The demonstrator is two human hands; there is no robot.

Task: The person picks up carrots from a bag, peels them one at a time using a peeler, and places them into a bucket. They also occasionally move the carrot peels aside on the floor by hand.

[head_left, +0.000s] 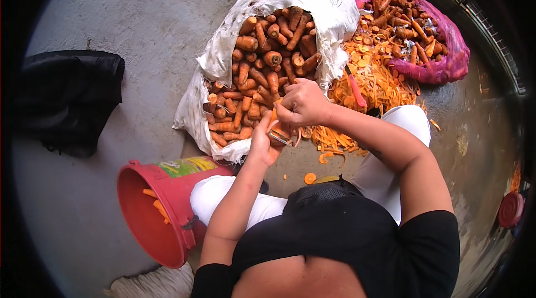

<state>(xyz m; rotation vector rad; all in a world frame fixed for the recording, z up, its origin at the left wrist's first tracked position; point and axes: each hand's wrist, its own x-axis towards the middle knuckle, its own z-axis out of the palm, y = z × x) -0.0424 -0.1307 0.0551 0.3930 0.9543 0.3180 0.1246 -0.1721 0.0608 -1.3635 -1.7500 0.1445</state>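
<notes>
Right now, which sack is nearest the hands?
White sack, just beyond the left hand and right hand; the pink sack lies farther, past the peelings.

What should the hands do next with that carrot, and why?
Probably one more stroke of the peeler along the carrot. The left hand holds the peeler right beside the carrot gripped by the right hand, and both hands are closed around it above the sack, not over the red bucket where a few peeled pieces lie.

Slim orange carrot (273, 116), mostly hidden, steeply tilted; small metal peeler (279, 138) just below it.
</notes>
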